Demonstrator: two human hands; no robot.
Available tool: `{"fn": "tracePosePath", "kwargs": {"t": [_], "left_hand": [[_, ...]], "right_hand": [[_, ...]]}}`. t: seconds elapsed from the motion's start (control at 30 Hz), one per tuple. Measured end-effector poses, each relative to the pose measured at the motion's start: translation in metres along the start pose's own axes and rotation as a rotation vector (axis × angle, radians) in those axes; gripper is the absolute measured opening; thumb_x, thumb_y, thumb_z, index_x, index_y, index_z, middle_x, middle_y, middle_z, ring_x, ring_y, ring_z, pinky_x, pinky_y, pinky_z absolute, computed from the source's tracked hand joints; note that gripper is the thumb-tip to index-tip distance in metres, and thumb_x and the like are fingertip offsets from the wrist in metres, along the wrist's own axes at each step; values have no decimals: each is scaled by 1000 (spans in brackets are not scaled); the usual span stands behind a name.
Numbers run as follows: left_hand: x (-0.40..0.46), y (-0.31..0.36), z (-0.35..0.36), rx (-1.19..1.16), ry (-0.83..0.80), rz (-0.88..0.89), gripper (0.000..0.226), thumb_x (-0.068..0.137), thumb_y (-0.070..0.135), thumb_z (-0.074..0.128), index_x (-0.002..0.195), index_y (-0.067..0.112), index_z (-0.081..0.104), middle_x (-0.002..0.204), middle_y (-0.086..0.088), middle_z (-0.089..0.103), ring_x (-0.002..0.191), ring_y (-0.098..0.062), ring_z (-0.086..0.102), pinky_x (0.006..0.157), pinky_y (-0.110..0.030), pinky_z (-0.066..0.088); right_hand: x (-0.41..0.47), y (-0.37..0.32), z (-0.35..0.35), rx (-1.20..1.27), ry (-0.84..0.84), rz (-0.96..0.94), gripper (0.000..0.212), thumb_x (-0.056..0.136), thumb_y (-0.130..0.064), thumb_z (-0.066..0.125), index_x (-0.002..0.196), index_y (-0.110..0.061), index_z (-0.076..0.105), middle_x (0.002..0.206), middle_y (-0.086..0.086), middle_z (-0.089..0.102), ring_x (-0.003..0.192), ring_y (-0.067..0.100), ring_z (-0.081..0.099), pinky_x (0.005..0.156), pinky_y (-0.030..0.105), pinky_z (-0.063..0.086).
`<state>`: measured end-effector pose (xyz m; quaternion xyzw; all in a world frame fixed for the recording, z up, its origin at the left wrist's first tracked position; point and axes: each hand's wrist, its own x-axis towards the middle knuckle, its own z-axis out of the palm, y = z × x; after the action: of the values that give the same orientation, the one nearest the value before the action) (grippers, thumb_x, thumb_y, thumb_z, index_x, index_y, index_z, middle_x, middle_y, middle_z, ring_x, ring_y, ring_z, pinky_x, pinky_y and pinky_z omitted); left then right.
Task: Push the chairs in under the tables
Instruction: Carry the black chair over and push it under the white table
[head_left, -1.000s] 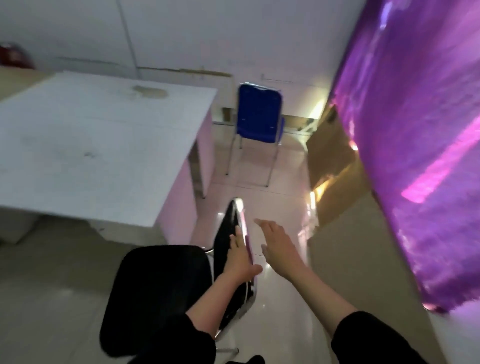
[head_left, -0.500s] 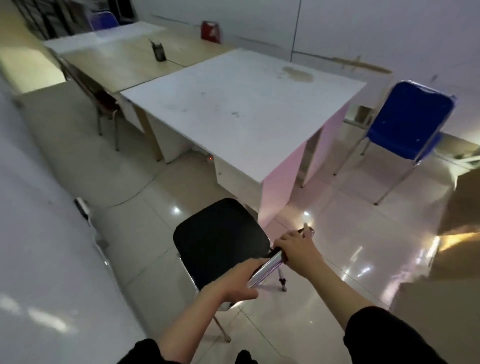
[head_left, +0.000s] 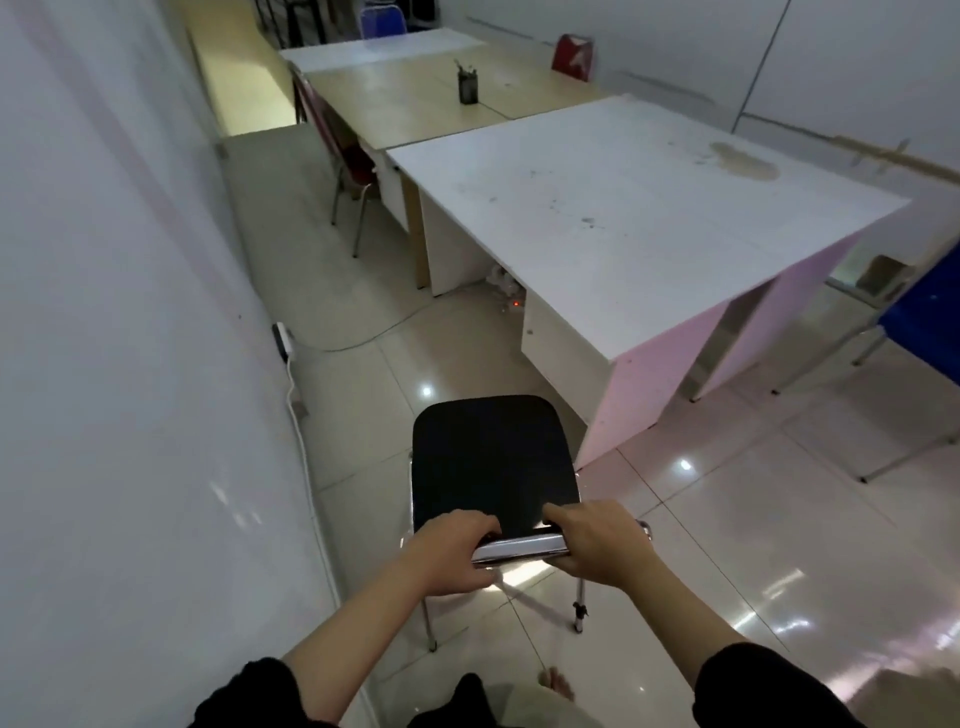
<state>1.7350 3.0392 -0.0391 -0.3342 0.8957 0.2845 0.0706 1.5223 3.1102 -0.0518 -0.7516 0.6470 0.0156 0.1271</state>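
Observation:
A black chair (head_left: 493, 462) with a chrome frame stands on the tiled floor in front of me, its seat pointing away from me, just left of the near corner of the white table (head_left: 613, 208). My left hand (head_left: 449, 553) grips the left end of the chrome backrest top. My right hand (head_left: 605, 545) grips its right end. The chair stands outside the table, near the open side with the pinkish end panel (head_left: 660, 384).
A white wall (head_left: 130, 364) runs close on the left, with a power strip (head_left: 282, 340) and cable on the floor. A red chair (head_left: 345, 156) sits at the wooden table (head_left: 415, 104) beyond. A blue chair (head_left: 919, 322) stands at the right edge.
The view has swung left and the chair has turned, so its seat points straight away from me. Both hands now grip the backrest, where a second ago the right hand was free.

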Motion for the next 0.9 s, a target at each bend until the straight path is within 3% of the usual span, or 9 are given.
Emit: {"fn": "tracePosePath", "kwargs": {"t": [0.13,0.27,0.37,0.47,0.57,0.77,0.9], "left_hand": [[14,11,7,92,44,-52,41,81,51,62,110,22,56,100,4,53,80,-7,49,69,-19,39],[14,5,16,45,83,-64,53,79,59,58,123,30,52,116,12,47,94,-4,49,76,-17,41],[17,3,18,38,83,-74,57,77,62,56,127,35,50,126,15,46,105,-3,49,85,-19,44],[28,6,17,25,106,-102,59,77,62,55,129,35,48,127,15,47,105,-1,49,83,-15,39],[46,9,10,25,160,-123,61,78,61,55,132,34,46,130,15,45,108,-2,48,87,-15,38],[72,9,-2,-11,227,-162,65,74,55,58,134,35,42,139,17,36,120,-4,41,100,-22,39],[102,2,-24,-14,288,-131,63,75,49,57,134,30,45,140,13,36,127,-5,38,116,-24,18]], "right_hand": [[1,6,7,-15,68,-84,37,85,-57,51,104,-25,50,85,-4,64,64,11,53,62,21,45],[0,12,15,-51,187,-155,47,81,-68,35,99,-27,52,77,-6,64,59,11,56,59,24,46],[1,14,22,-68,230,-186,41,81,-67,40,94,-29,51,72,-8,62,57,9,55,57,22,43],[11,27,20,-126,257,-221,37,77,-67,47,85,-31,52,60,-13,57,45,4,48,48,17,36],[28,46,9,-149,302,-253,37,73,-65,42,81,-31,54,55,-13,56,41,5,47,44,16,36],[61,76,2,-157,279,-288,43,70,-66,45,90,-30,56,60,-12,59,45,5,50,45,18,41],[99,100,-16,-143,243,-264,51,72,-69,44,98,-27,56,69,-8,63,53,8,57,51,23,48]]}}
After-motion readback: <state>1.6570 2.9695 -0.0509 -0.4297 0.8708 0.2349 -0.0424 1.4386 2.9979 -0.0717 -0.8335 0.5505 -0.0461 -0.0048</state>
